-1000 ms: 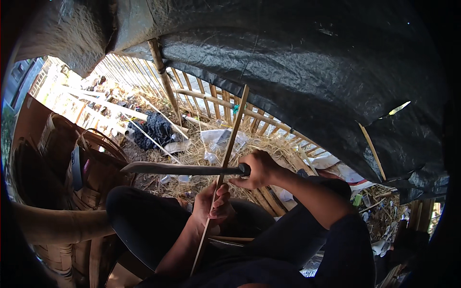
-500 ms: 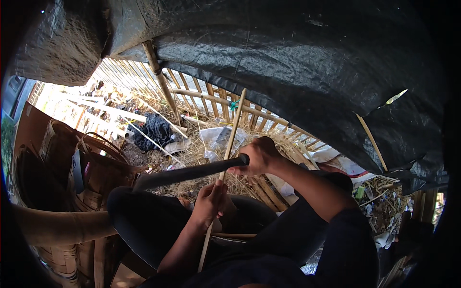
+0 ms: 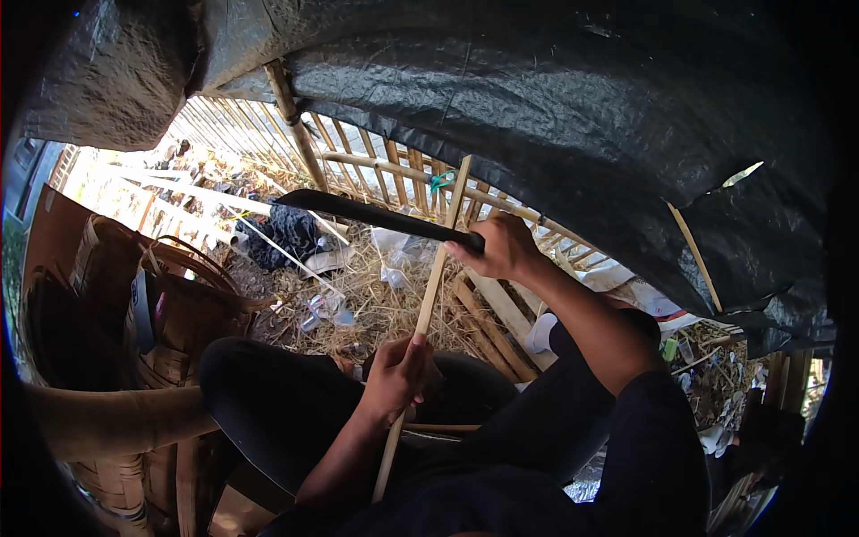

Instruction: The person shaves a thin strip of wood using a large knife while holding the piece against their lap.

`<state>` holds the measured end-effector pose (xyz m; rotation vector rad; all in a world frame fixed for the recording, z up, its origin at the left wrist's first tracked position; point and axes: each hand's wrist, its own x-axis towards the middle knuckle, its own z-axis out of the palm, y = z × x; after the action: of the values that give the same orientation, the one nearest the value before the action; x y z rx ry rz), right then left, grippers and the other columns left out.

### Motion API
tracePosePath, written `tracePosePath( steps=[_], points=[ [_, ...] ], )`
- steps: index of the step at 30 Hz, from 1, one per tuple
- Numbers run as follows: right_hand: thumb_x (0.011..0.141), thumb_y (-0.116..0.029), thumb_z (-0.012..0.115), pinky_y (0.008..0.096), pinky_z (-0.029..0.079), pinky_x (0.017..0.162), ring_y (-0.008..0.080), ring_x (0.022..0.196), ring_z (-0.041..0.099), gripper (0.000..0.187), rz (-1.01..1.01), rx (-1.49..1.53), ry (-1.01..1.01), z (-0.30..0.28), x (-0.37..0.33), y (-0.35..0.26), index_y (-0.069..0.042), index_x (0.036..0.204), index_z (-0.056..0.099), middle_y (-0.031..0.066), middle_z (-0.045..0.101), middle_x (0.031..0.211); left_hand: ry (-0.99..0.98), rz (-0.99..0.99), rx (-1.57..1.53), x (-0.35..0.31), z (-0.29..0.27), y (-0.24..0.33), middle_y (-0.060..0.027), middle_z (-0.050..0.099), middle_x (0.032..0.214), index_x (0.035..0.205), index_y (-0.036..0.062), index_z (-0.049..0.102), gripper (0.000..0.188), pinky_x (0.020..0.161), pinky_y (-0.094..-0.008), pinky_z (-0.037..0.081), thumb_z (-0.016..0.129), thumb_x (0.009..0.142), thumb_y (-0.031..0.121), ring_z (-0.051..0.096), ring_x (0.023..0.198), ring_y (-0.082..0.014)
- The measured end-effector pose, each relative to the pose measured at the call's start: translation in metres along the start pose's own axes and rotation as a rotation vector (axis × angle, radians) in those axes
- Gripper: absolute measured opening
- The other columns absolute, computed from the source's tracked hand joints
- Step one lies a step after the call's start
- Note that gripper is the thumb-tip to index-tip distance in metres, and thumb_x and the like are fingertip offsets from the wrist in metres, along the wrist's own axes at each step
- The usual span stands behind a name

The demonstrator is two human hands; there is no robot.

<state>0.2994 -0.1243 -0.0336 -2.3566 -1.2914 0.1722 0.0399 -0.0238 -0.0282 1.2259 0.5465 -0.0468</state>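
Note:
My left hand (image 3: 394, 379) is closed around a long, pale bamboo strip (image 3: 433, 285), which slants from my lap up and away to the right. In my right hand (image 3: 503, 245) is the handle end of a dark machete (image 3: 367, 213), its long blade pointing left. The machete crosses the strip near its upper part, close to my right thumb. Whether the blade's edge touches the strip there I cannot tell. My right fingers wrap the handle and hide most of it.
Woven baskets (image 3: 165, 313) stand at the left, beside a thick bamboo pole (image 3: 125, 421). A black tarp (image 3: 555, 107) hangs low overhead and to the right. Beyond my knees lie straw (image 3: 358, 309), split bamboo pieces (image 3: 492, 336) and a bamboo fence (image 3: 376, 179).
My right hand has moved up and away along the strip, slightly right, with the machete. The blade has swung upward at its left end. My left hand stays on the strip.

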Motion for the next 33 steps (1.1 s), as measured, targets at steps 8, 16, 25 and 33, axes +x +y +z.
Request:
tracePosePath(
  steps=[8,16,25,33],
  points=[
    [0.076,-0.076,0.054,0.0397,0.044,0.047,0.0245,0.044,0.057,0.074,-0.054,0.036,-0.095,0.007,0.005,0.011,-0.007,0.052,0.061,0.0079,0.049,0.043,-0.013,-0.097,-0.097,0.0,-0.003,-0.001,0.0021,0.044,0.054,0.088,0.0016,0.054,0.042,0.035,-0.0205,0.031,0.043,0.103,0.04,0.04,0.039,-0.0051],
    [0.077,-0.07,0.057,0.0408,0.046,0.052,0.0286,0.046,0.057,0.067,-0.218,0.187,-0.205,0.011,-0.02,-0.028,-0.007,0.055,0.06,0.0099,0.052,0.046,-0.034,-0.162,-0.452,0.002,-0.011,0.002,0.0044,0.035,0.053,0.081,0.0114,0.05,0.035,0.034,-0.0207,0.028,0.048,0.101,0.04,0.034,0.038,-0.0057],
    [0.067,-0.077,0.059,0.0413,0.046,0.051,0.0308,0.048,0.059,0.071,-0.243,0.045,-0.187,0.003,-0.014,-0.021,-0.008,0.052,0.058,0.0108,0.054,0.047,-0.019,-0.15,-0.431,0.011,-0.007,0.007,0.0081,0.031,0.053,0.078,0.0173,0.048,0.032,0.034,-0.0196,0.026,0.048,0.101,0.04,0.029,0.039,-0.0039],
    [0.066,-0.075,0.063,0.0418,0.047,0.053,0.0324,0.05,0.06,0.067,-0.273,-0.004,-0.109,0.001,-0.009,-0.016,-0.009,0.053,0.059,0.0107,0.054,0.048,-0.016,-0.122,-0.453,0.014,-0.009,0.004,0.006,0.031,0.053,0.078,0.0143,0.047,0.036,0.036,-0.0205,0.028,0.046,0.101,0.043,0.03,0.041,-0.005]
  ],
)
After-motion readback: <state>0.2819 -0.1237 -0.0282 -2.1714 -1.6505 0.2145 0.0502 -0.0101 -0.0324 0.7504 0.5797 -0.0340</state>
